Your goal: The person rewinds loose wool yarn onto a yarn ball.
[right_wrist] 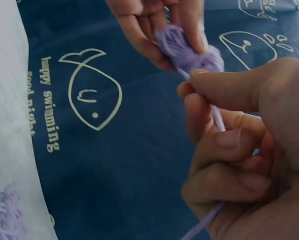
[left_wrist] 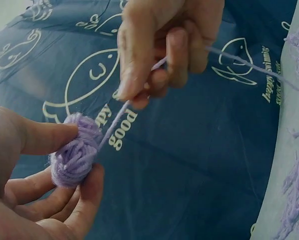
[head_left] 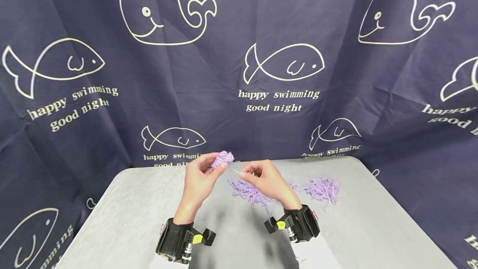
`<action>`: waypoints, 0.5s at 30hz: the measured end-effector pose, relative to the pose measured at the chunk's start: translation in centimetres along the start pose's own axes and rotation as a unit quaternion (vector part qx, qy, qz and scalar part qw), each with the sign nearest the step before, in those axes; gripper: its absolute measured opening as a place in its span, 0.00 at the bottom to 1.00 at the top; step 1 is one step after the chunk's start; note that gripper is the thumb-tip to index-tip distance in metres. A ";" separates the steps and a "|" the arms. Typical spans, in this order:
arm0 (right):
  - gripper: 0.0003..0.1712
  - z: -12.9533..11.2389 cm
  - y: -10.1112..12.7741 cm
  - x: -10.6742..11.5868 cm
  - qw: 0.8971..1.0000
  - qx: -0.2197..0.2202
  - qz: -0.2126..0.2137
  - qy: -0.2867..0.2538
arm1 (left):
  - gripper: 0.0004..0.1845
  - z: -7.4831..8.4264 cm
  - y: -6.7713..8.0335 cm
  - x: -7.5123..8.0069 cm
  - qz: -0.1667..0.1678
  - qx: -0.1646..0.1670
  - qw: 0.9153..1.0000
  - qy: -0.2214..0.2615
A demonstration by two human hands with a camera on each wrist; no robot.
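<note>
My left hand [head_left: 203, 173] is raised above the grey table [head_left: 149, 211] and pinches a small lilac yarn bundle [head_left: 223, 159] between thumb and fingers; the same yarn bundle [left_wrist: 74, 152] fills the left wrist view. A single lilac strand [left_wrist: 117, 120] runs from the bundle to my right hand [head_left: 261, 177], which pinches it between thumb and forefinger. In the right wrist view the strand [right_wrist: 217, 117] passes through the curled right fingers [right_wrist: 224, 145] and comes out below the palm. The two hands are close together, a few centimetres apart.
A loose heap of lilac yarn pieces [head_left: 250, 192] lies on the table under my right hand, and a second heap [head_left: 321, 188] lies further right. A dark blue curtain [head_left: 261, 74] with whale and fish prints hangs behind and beside the table.
</note>
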State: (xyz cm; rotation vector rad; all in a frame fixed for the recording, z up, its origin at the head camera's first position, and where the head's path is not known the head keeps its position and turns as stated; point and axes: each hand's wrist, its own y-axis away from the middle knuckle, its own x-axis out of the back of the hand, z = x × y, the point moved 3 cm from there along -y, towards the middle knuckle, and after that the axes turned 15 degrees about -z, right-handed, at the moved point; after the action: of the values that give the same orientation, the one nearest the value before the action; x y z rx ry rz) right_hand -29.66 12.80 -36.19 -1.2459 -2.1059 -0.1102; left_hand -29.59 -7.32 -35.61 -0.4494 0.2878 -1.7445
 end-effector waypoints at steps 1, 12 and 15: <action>0.04 0.2 0.2 0.1 1.000 -0.004 0.003 0.009 | 0.16 -0.2 0.0 0.2 0.003 0.001 1.000 0.002; 0.03 5.1 5.0 6.3 0.991 -0.080 0.046 0.096 | 0.15 -2.4 0.3 4.4 0.081 0.015 0.996 -0.041; 0.03 6.2 6.9 8.6 0.982 -0.125 0.069 0.127 | 0.15 -2.4 0.2 5.6 0.101 0.017 0.992 -0.078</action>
State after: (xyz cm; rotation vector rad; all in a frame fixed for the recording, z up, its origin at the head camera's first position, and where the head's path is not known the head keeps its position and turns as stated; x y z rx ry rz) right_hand -29.98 25.32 -37.60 -1.4381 -1.8198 -0.4604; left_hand -31.49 -12.96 -37.01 -0.5104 0.1851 -1.5060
